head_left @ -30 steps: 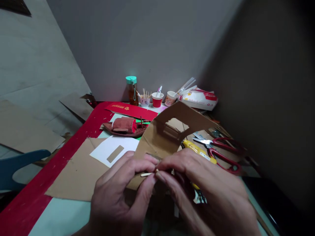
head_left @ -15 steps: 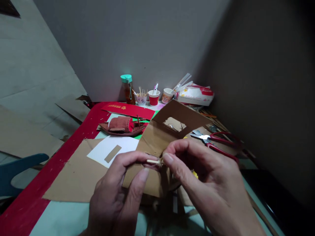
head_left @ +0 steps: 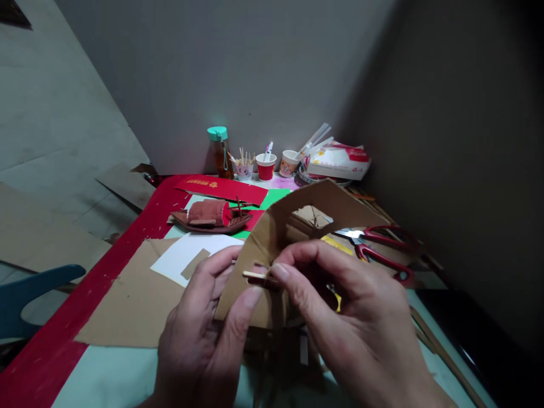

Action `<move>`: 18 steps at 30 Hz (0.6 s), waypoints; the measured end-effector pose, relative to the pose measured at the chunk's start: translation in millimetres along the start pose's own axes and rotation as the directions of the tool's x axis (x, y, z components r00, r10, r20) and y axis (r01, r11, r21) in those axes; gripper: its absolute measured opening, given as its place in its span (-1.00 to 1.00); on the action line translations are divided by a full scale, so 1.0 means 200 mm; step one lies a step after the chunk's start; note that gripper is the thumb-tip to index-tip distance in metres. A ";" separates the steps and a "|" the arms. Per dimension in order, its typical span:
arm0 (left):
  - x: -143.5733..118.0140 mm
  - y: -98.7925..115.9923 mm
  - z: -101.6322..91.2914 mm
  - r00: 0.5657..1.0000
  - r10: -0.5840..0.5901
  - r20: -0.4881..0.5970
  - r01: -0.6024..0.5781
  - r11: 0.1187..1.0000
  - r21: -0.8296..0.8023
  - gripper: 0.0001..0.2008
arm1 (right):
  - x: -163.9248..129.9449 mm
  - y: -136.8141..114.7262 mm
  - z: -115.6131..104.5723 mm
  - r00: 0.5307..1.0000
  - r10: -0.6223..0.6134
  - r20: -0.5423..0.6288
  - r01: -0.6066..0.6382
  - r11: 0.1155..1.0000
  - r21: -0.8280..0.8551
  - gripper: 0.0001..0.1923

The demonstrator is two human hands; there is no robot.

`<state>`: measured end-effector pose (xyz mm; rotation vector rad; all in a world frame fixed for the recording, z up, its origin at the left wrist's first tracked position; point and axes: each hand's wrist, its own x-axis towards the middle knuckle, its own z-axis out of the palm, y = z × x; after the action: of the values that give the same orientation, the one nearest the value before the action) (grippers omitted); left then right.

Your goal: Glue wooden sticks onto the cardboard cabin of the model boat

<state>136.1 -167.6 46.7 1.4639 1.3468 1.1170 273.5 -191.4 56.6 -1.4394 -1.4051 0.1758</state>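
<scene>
While R hand [head_left: 340, 309] pinches stick [head_left: 254, 275], cup [head_left: 245, 173] (nr btl [head_left: 221, 158]) has thin sticks [head_left: 242, 156].

Left hand [head_left: 198, 326] and right hand [head_left: 352, 303] no longer meet at pale stick [head_left: 254, 275]; left thumb [head_left: 238, 317] now on near panel of folded cardboard [head_left: 264, 242]. Cardboard re-angled, its slot [head_left: 260, 267] in plainer view.

Left hand [head_left: 198, 326] was curved, thumb set apart from its fingers, and there, close beside it, the right hand [head_left: 351, 314] (index knuckle sharply bent!) pinched thumb to forefinger!
</scene>
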 end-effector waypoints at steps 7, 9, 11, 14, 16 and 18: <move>-0.01 0.03 0.01 1.000 -0.007 0.004 0.007 0.996 -0.089 -0.85 | -0.02 0.01 0.01 0.999 -0.025 -0.021 0.024 1.000 -0.015 -0.93; -0.01 0.03 0.01 1.000 0.002 0.010 -0.001 0.992 -0.123 -0.87 | -0.02 0.01 0.02 0.999 -0.020 -0.032 0.019 1.000 -0.012 -0.91; -0.02 0.03 0.02 1.000 0.017 0.005 -0.016 0.990 -0.137 -0.87 | -0.02 0.00 0.02 0.999 -0.029 -0.033 0.029 0.999 -0.019 -0.90; -0.02 0.02 0.05 0.999 0.047 -0.016 -0.049 0.981 -0.188 -0.86 | -0.02 0.00 0.02 0.999 -0.045 -0.031 0.044 0.999 -0.032 -0.90; -0.02 0.02 0.06 0.996 0.078 -0.041 -0.086 0.966 -0.243 -0.84 | -0.02 0.00 0.02 0.998 -0.054 -0.031 0.052 0.998 -0.038 -0.89; -0.02 0.01 0.06 0.994 0.093 -0.058 -0.105 0.961 -0.257 -0.84 | -0.02 0.00 0.02 0.998 -0.060 -0.030 0.059 0.997 -0.040 -0.89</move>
<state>149.1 -172.1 46.0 1.3311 1.1174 1.3442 268.6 -192.4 51.6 -1.4243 -1.4310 0.0881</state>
